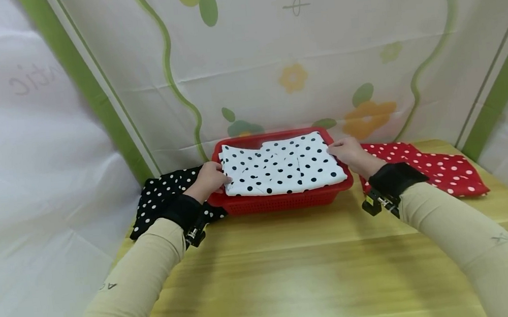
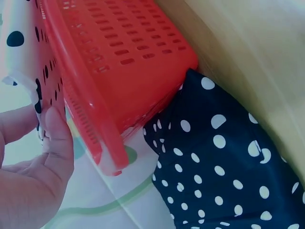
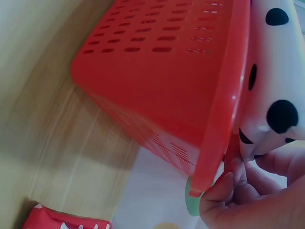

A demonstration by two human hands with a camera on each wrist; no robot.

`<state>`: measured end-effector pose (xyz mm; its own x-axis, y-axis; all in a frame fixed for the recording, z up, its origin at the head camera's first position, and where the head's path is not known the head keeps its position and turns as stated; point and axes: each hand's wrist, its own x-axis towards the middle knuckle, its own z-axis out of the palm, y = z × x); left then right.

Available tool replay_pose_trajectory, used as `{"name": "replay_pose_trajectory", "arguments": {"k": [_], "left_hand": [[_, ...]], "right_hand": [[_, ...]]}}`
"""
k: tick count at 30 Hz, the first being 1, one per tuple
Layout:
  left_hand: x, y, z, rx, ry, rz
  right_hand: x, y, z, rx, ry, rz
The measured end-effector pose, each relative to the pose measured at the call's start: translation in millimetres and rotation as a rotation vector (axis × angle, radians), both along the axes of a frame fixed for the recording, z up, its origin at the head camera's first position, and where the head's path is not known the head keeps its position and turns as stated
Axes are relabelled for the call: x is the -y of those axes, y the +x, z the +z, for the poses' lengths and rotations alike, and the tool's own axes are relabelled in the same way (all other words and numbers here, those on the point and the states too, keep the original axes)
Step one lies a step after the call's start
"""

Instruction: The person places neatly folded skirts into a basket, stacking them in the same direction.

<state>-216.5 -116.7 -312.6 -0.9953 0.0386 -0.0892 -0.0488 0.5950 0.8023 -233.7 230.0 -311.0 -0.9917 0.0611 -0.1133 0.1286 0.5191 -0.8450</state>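
Note:
A folded white cloth with black dots point(image 1: 282, 166) lies across the top of a red plastic basket point(image 1: 276, 203). My left hand point(image 1: 210, 178) pinches the cloth's left edge between thumb and fingers, which the left wrist view also shows beside the basket rim point(image 2: 88, 90). At the opposite end my right hand point(image 1: 350, 153) grips the cloth's right edge, its fingers point(image 3: 219, 191) right at the rim in the right wrist view. Most of the basket's inside is hidden under the cloth.
Left of the basket lies a black cloth with white dots point(image 1: 165, 192), partly behind my left wrist. A red cloth with white dots point(image 1: 443, 171) lies to the right. Everything rests on a wooden table point(image 1: 283, 273), with a printed fabric wall point(image 1: 257, 92) close behind.

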Motion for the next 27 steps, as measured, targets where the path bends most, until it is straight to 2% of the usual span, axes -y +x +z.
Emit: {"name": "replay_pose_trajectory", "arguments": {"k": [4, 9, 13, 17, 20, 23, 27], "left_hand": [[-5.0, 2.4, -0.5, 0.014, -0.022, 0.042], [-10.9, 6.5, -6.4, -0.034, -0.087, 0.066], [-15.1, 7.3, -13.3, -0.106, -0.140, 0.072], [-21.4, 8.1, -20.1, -0.184, -0.236, 0.079], [-28.3, 8.9, -25.9, -0.203, -0.285, 0.065], [-36.3, 9.2, -32.8, -0.204, -0.309, 0.037], [-42.3, 10.1, -41.7, -0.163, -0.335, 0.027]], "right_hand": [[0.6, -3.3, -2.0, -0.005, 0.010, 0.013], [0.9, -4.6, -5.1, 0.007, 0.040, 0.034], [5.4, -5.1, -5.7, -0.003, 0.174, 0.048], [17.0, -5.1, -6.9, -0.095, 0.339, 0.099], [29.4, -4.3, -10.5, -0.145, 0.397, 0.134], [39.5, -4.4, -16.4, -0.124, 0.399, 0.133], [48.4, -5.9, -23.8, -0.035, 0.359, 0.114]]}}
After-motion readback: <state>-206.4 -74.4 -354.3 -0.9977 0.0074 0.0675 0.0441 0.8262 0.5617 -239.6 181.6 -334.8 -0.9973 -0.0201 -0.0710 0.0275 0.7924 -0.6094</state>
